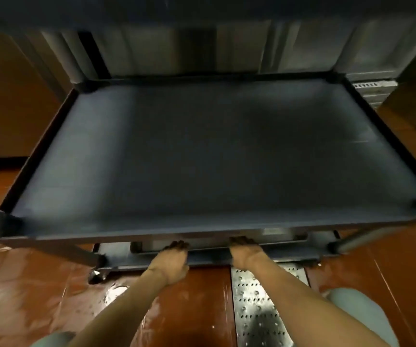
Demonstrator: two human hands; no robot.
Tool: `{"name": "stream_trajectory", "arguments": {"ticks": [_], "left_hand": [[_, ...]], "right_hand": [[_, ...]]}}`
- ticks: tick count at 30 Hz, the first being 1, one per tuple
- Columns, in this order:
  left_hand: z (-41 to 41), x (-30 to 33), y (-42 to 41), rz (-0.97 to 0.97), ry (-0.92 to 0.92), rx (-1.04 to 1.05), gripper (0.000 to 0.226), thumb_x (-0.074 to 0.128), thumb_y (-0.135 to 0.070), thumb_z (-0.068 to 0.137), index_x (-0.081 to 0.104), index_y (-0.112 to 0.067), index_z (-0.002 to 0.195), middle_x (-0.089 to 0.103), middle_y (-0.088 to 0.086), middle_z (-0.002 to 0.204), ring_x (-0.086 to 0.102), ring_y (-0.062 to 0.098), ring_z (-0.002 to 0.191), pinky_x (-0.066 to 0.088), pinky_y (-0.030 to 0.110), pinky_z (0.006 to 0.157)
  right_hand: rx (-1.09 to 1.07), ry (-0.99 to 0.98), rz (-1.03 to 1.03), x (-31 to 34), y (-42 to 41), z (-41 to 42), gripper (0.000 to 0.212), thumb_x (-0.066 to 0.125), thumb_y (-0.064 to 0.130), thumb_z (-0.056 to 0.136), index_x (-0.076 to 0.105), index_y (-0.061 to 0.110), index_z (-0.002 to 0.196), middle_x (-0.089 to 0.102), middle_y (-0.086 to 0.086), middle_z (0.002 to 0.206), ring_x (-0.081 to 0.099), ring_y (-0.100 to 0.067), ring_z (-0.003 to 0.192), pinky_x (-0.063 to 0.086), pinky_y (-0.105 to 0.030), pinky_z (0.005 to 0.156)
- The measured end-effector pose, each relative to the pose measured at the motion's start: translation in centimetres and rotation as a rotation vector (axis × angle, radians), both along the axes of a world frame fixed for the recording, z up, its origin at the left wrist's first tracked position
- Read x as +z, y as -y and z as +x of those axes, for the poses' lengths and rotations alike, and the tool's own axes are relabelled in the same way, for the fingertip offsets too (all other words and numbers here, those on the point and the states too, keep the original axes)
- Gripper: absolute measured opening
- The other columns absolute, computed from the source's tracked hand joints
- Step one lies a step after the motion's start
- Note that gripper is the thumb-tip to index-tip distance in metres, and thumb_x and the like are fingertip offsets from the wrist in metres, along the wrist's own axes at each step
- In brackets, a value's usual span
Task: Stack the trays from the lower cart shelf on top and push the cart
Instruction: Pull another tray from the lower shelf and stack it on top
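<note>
Cart top shelf [217, 156]: a wide dark shelf with a raised rim fills the middle of the frame; nothing lies on it.
Lower shelf [292, 255]: only a thin strip shows under the top shelf's near edge, low in the frame.
Trays [209, 249]: flat metal trays lie on the lower shelf, their near rim showing between the two hands; how many are stacked there I cannot tell.
Left hand [173, 259]: reaches under the top shelf, lower centre of the frame, palm down on the near rim of the trays.
Left fingers [178, 245]: curled over the rim and close together; their tips are hidden in the shadow under the shelf.
Right hand [245, 249]: just right of the left hand, laid on the same rim.
Right fingers [242, 239]: close together and hooked over the rim; whether they truly clamp it is hidden.
Floor [39, 296]: reddish tiles, wet and shiny, with a perforated metal drain cover [259, 306] at lower right.
Handling: the trays look like stiff sheet metal, probably heavy as a stack and likely slick given the wet floor.
Where to hold: the near rim serves for sliding them out; for the lift, a hand on each short side would likely balance them better.
Step in hand: likely drawing the trays out from the lower shelf; none is on top yet.
Risk: the rim may catch the top shelf's underside on the way out.
</note>
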State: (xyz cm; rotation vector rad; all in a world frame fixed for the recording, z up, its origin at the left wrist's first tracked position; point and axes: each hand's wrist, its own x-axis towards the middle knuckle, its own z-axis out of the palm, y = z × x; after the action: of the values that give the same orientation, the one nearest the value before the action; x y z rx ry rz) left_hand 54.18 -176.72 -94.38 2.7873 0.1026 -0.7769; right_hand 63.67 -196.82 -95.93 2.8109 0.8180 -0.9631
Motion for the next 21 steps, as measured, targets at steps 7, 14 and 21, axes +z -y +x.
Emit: {"name": "stream_trajectory", "arguments": {"ticks": [7,14,21], "left_hand": [[1.7,-6.7,1.2,0.102,-0.070,0.024,0.066,0.048,-0.024,0.095,0.018,-0.014,0.152,0.025,0.011,0.158,0.026,0.028,0.143,0.019,0.038,0.118],[3.2,-9.0,1.8,0.157,-0.115,-0.005,0.063,0.047,-0.022,0.094,0.021,-0.014,0.151,0.029,0.011,0.156,0.030,0.029,0.140,0.024,0.040,0.116],[3.4,-8.4,2.1,0.165,-0.104,-0.015,0.059,0.046,-0.016,0.094,0.026,-0.013,0.149,0.035,0.012,0.152,0.036,0.031,0.136,0.029,0.038,0.111]], "right_hand": [[0.044,0.141,-0.083,-6.9,1.3,1.6,0.056,0.063,0.005,0.087,0.043,0.008,0.140,0.041,-0.016,0.147,0.042,-0.034,0.131,0.036,-0.043,0.108],[0.002,0.200,-0.090,-8.4,1.5,2.3,0.038,0.064,0.005,0.089,0.057,0.006,0.126,0.055,-0.016,0.134,0.054,-0.032,0.119,0.044,-0.041,0.099],[0.048,0.201,-0.087,-7.7,0.8,2.6,0.029,0.061,0.005,0.092,0.060,0.006,0.121,0.062,-0.015,0.126,0.059,-0.032,0.114,0.049,-0.040,0.095]]}}
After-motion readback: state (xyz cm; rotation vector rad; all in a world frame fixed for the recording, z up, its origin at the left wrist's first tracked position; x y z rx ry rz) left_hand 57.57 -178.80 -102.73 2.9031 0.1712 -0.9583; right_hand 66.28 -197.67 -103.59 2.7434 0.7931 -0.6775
